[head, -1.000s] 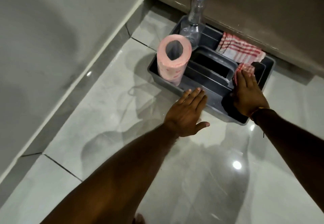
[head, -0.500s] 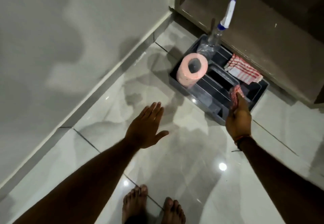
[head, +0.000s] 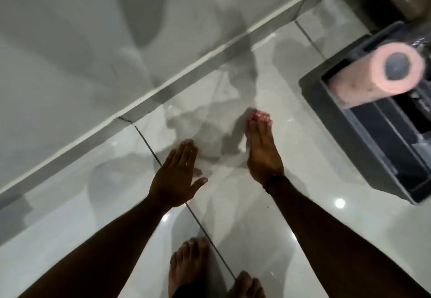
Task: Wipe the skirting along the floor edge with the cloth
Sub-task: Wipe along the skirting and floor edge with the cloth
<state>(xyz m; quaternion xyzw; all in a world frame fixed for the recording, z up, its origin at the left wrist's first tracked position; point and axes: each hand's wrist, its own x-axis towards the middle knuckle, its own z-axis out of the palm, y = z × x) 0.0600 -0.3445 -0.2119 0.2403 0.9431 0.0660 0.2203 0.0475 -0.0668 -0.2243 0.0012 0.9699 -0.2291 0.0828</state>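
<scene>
Right hand (head: 262, 155): the fingers are held together and extended, closed over a red-and-white checked cloth (head: 257, 116). Only a small bunched part of the cloth shows, just past the fingertips; the rest is hidden under the hand. The hand appears to be above the floor tiles (head: 245, 216), not touching anything else.

Left hand (head: 173, 176): fingers straight and close together, thumb spread out to the side, palm down. It holds nothing.

Step in hand, as judged: the cloth is being carried toward the work surface. The skirting (head: 149, 105), a grey band running diagonally along the foot of the wall (head: 70, 53), lies ahead of both hands and apart from them. The cloth is near it but not in contact. No wiping has begun.

Next move, as judged: the right hand must reach forward and down to press the cloth flat against the skirting face, then travel along its length. The cloth is bunched, so it may need spreading to cover the full height of the band. The left hand is free to brace on the floor.

Pose: both forearms extend forward from the lower frame, roughly parallel, right hand ahead of left. The person's bare feet (head: 186, 267) stand on the tiles below.

To the right, well clear of the hands, a dark caddy (head: 345, 120) holds a pink paper roll (head: 382, 74).
</scene>
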